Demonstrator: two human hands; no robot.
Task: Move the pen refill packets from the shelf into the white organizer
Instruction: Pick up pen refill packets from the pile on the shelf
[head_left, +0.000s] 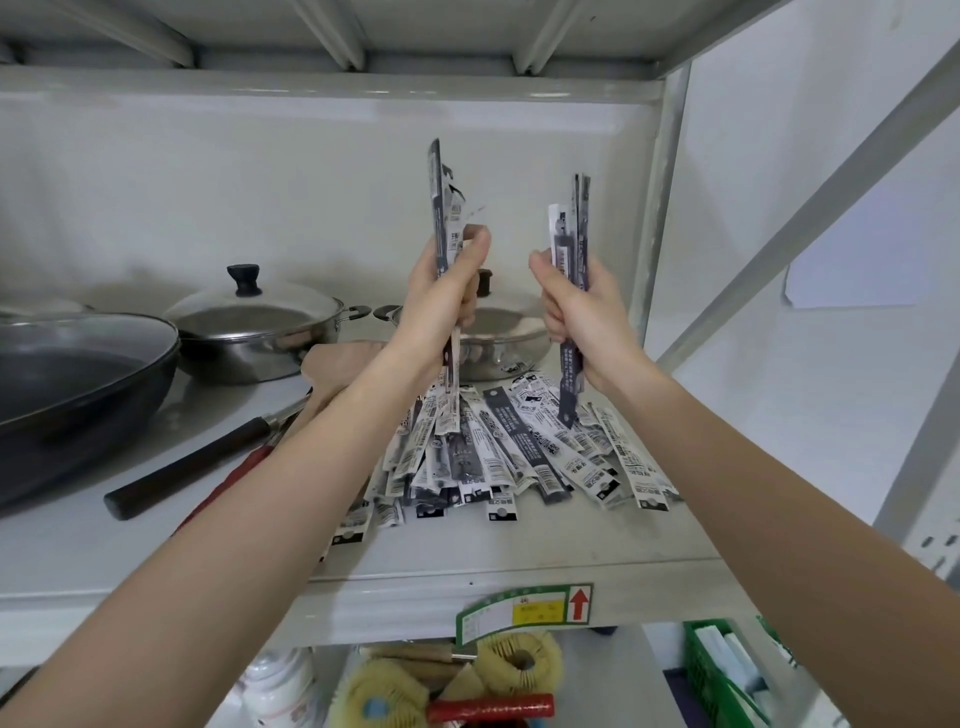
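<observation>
A heap of black-and-white pen refill packets (524, 457) lies on the grey metal shelf (519, 551), near its front right. My left hand (441, 301) is raised above the heap, shut on a bundle of packets (441, 208) held upright. My right hand (576, 306) is beside it, shut on another upright bundle of packets (571, 234), whose lower ends hang just over the heap. The white organizer is not in view.
A dark wok (78, 384) with a long handle (192, 462) sits at the left. Behind the heap stand two lidded steel pots (254, 332), (504, 338). The shelf's upright post (660, 208) is at the right. Below are yellow scrubbers (519, 665) and a green basket (717, 675).
</observation>
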